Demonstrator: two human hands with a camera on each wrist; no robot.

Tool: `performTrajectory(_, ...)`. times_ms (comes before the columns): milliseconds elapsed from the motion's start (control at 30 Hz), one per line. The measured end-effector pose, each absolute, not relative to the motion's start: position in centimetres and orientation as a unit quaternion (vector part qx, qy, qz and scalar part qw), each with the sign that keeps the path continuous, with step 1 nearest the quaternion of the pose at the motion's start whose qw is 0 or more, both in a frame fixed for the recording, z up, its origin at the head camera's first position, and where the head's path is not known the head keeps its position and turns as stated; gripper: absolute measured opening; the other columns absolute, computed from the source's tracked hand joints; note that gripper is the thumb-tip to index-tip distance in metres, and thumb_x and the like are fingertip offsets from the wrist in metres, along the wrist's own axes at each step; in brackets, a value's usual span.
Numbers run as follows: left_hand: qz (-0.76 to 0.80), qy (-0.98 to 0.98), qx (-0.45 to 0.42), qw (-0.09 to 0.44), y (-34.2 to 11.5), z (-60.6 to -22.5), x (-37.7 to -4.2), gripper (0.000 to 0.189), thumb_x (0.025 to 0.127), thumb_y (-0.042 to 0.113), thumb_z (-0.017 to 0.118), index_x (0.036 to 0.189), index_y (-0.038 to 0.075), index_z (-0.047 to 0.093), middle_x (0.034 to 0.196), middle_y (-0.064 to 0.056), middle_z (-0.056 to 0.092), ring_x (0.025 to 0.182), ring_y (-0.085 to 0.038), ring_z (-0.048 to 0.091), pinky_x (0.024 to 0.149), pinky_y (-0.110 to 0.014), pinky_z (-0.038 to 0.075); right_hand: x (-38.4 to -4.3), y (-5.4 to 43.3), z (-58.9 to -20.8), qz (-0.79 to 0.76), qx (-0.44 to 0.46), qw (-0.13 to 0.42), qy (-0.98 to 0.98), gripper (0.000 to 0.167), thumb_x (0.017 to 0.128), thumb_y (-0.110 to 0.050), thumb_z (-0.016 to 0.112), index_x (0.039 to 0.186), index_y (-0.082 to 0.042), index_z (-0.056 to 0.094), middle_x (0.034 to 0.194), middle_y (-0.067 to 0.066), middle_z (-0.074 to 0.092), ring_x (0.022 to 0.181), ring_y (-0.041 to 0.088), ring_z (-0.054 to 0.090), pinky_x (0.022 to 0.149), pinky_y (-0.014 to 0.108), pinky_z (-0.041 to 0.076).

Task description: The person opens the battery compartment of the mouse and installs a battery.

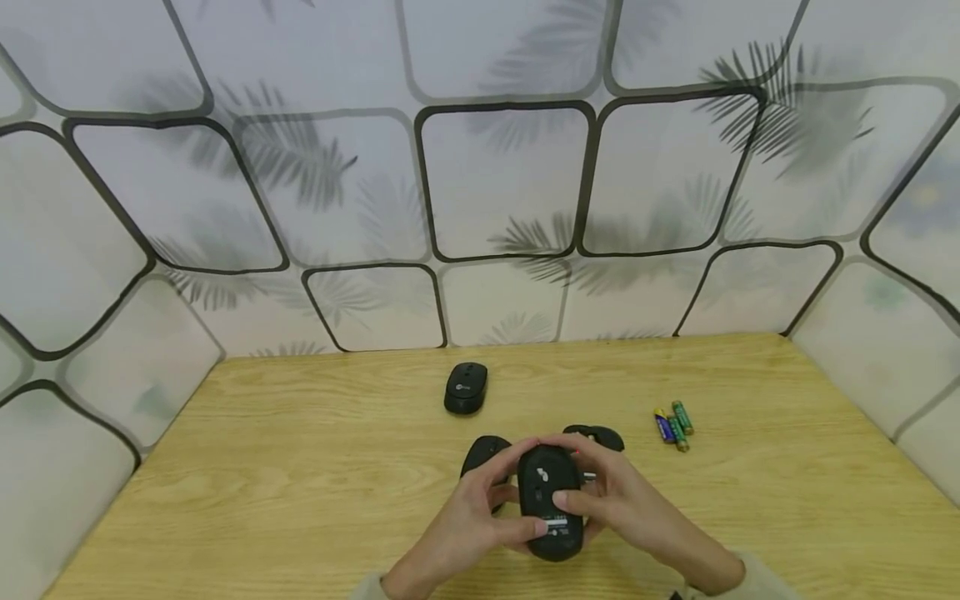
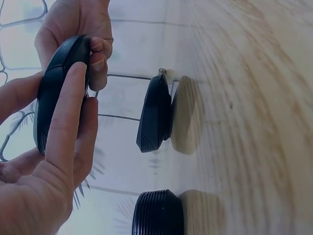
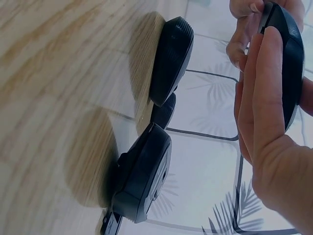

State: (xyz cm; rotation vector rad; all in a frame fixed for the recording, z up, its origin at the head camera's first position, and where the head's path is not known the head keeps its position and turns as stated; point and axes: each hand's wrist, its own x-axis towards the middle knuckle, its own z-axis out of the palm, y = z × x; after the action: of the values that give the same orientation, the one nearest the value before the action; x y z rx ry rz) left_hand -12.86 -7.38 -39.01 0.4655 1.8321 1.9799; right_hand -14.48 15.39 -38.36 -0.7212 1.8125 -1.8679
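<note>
Both hands hold a black computer mouse (image 1: 537, 504) low in the middle of the head view, its underside with a pale label turned towards the head camera. My left hand (image 1: 467, 518) grips its left side, thumb pressed near the label. The right hand (image 1: 626, 502) holds the other side, its thumb on the underside. In the left wrist view the fingers wrap along the edge of the held mouse (image 2: 53, 93). A second black mouse (image 1: 483, 451) lies behind the left hand, partly hidden. A third mouse (image 3: 144, 171) lies underside up beyond the right hand.
Another black mouse (image 1: 466, 388) stands further back on the wooden table (image 1: 315, 467). Several small batteries (image 1: 678, 429), green ones and one blue and yellow, lie together at the right. Patterned cloth (image 1: 502, 183) rises behind the table and at both sides.
</note>
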Motion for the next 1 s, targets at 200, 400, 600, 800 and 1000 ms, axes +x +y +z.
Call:
performTrajectory(200,0.713,0.65,0.169,0.203,-7.19,-39.15,-12.87,0.075,0.086,-0.004,0.073,0.154,0.013,0.044,0.137,-0.011,0.053,0.098,-0.023,0.066,0.069,-0.032,0.063,-14.43,15.49,-38.35,-0.665,-0.254,0.222,0.666,0.062,0.102,-0.009,0.061,0.151,0.01,0.027,0.125,0.029,0.05,0.089,0.035,0.072,0.063,0.044,0.064)
performTrajectory(400,0.716,0.648,0.168,0.198,-7.11,-39.23,-12.85,0.076,0.085,-0.005,0.073,0.153,0.012,0.045,0.136,-0.012,0.053,0.096,-0.023,0.066,0.067,-0.033,0.064,-14.47,15.39,-38.24,-0.659,-0.247,0.224,0.674,0.061,0.103,-0.009,0.061,0.151,0.009,0.028,0.127,0.03,0.048,0.094,0.039,0.07,0.064,0.046,0.064)
performTrajectory(600,0.718,0.646,0.171,0.196,-7.07,-39.18,-12.87,0.076,0.086,-0.006,0.073,0.154,0.011,0.044,0.137,-0.012,0.052,0.098,-0.023,0.066,0.068,-0.033,0.064,-14.41,15.25,-37.97,-0.641,-0.256,0.203,0.694,0.058,0.103,-0.009,0.06,0.15,0.009,0.031,0.127,0.032,0.049,0.093,0.038,0.07,0.061,0.046,0.064)
performTrajectory(800,0.721,0.641,0.169,0.203,-6.95,-39.12,-13.02,0.078,0.085,-0.007,0.073,0.154,0.011,0.042,0.137,-0.013,0.051,0.1,-0.024,0.066,0.067,-0.035,0.064,-14.35,15.25,-37.86,-0.625,-0.26,0.185,0.712,0.056,0.103,-0.008,0.06,0.149,0.01,0.033,0.125,0.031,0.052,0.09,0.033,0.072,0.056,0.046,0.063)
performTrajectory(1000,0.726,0.633,0.164,0.213,-7.27,-39.16,-13.09,0.078,0.086,-0.006,0.073,0.155,0.012,0.042,0.14,-0.014,0.051,0.104,-0.026,0.066,0.069,-0.038,0.064,-14.52,15.15,-37.88,-0.632,-0.26,0.187,0.705,0.056,0.103,-0.009,0.06,0.149,0.009,0.034,0.122,0.027,0.055,0.091,0.034,0.071,0.057,0.044,0.063)
